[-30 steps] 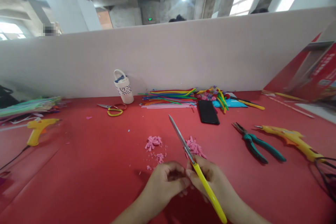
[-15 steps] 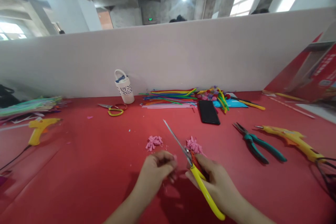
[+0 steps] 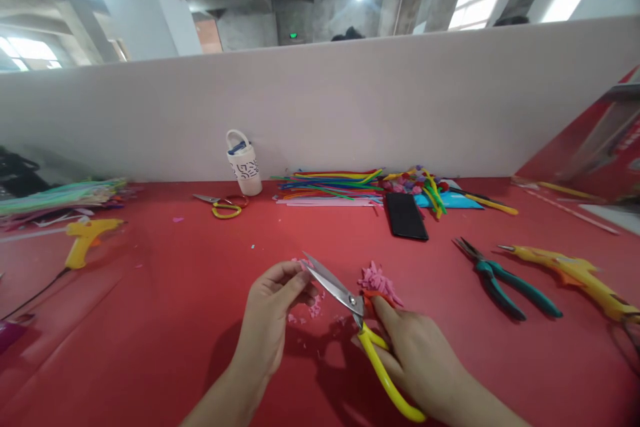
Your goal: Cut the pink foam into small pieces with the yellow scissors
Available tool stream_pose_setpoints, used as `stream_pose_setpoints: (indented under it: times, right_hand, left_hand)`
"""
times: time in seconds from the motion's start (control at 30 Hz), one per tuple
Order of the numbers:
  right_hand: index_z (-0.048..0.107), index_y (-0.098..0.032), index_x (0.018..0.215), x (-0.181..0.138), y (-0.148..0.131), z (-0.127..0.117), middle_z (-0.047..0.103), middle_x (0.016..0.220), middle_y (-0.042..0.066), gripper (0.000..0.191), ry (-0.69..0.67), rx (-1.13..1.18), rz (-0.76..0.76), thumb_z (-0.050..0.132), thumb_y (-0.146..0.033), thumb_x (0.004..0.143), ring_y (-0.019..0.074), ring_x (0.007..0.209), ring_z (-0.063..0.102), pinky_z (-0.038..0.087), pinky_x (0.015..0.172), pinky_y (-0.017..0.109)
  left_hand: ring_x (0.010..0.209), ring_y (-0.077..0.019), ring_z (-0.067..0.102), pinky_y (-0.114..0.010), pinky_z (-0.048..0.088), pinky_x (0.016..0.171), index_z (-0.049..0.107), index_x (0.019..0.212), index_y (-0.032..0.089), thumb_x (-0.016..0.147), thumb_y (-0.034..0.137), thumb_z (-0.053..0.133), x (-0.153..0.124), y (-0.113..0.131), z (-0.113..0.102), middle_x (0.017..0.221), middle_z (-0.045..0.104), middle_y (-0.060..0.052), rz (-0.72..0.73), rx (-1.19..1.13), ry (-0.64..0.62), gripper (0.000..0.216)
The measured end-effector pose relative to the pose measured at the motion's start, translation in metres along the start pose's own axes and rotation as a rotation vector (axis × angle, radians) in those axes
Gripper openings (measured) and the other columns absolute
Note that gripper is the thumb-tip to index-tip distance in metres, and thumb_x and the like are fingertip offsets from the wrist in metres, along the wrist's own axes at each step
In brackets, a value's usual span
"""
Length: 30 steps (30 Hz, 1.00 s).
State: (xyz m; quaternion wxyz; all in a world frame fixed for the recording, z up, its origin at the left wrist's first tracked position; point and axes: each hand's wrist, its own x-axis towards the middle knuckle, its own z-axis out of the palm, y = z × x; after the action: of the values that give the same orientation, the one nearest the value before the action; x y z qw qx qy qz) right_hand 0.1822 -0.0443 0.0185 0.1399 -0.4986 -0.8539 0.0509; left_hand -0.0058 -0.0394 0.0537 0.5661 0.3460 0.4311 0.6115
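My right hand [image 3: 413,353] grips scissors [image 3: 385,373] with one yellow and one orange handle, their blades slanting up and left. The blade tips lie beside the fingertips of my left hand [image 3: 280,297]. Thumb and fingers of that hand are pinched together at a small pink heap [image 3: 301,263], which they largely cover. Whether a pink piece is between them I cannot make out. Pink crumbs [image 3: 315,307] lie on the red table [image 3: 165,333] just below. A fuller heap of short pink pieces [image 3: 377,280] sits above my right hand.
At right lie green-handled pliers [image 3: 500,280] and a yellow glue gun [image 3: 575,273]; another glue gun [image 3: 87,240] is at left. Toward the white partition [image 3: 320,107] stand a tumbler [image 3: 245,167], other scissors [image 3: 225,207], colourful pipe cleaners [image 3: 330,187] and a black phone [image 3: 406,217].
My left hand has moved left and up to the left pink heap, now mostly covering it. The scissors' blades have swung left, their tips coming beside its fingers. The view has shifted slightly.
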Motion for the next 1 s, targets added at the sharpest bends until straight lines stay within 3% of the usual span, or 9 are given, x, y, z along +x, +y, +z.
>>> stream_pose_setpoints:
  times: [0.17,0.37,1.0]
  right_hand:
    - [0.042,-0.018,0.085,-0.0009,-0.001,0.0014,0.059,0.057,0.002,0.027,-0.001,-0.039,-0.019,0.037,-0.044,0.08,0.0198,0.049,0.057,0.026,0.043,0.026]
    - [0.042,-0.018,0.086,-0.0028,-0.003,0.006,0.061,0.059,0.002,0.027,-0.007,-0.057,-0.017,0.041,-0.043,0.078,0.0202,0.051,0.058,0.027,0.043,0.026]
    - [0.041,-0.019,0.079,-0.0011,-0.0053,0.0062,0.06,0.055,0.001,0.019,0.048,-0.068,-0.062,0.041,-0.038,0.078,0.0169,0.045,0.055,0.021,0.041,0.025]
  left_hand:
    - [0.06,-0.0089,0.053,-0.019,0.044,0.058,0.061,0.068,0.013,0.068,0.018,0.058,-0.0021,-0.0024,-0.0002,0.067,0.06,-0.002,0.016,-0.02,0.015,0.006]
    - [0.058,-0.0072,0.052,-0.017,0.043,0.051,0.061,0.068,0.014,0.069,0.016,0.058,-0.0047,-0.003,0.0021,0.071,0.059,-0.001,-0.004,-0.049,0.039,0.004]
    - [0.055,-0.0065,0.051,-0.017,0.041,0.051,0.062,0.067,0.015,0.067,0.015,0.058,-0.0065,-0.0032,0.0046,0.068,0.06,0.001,-0.006,-0.076,0.062,0.003]
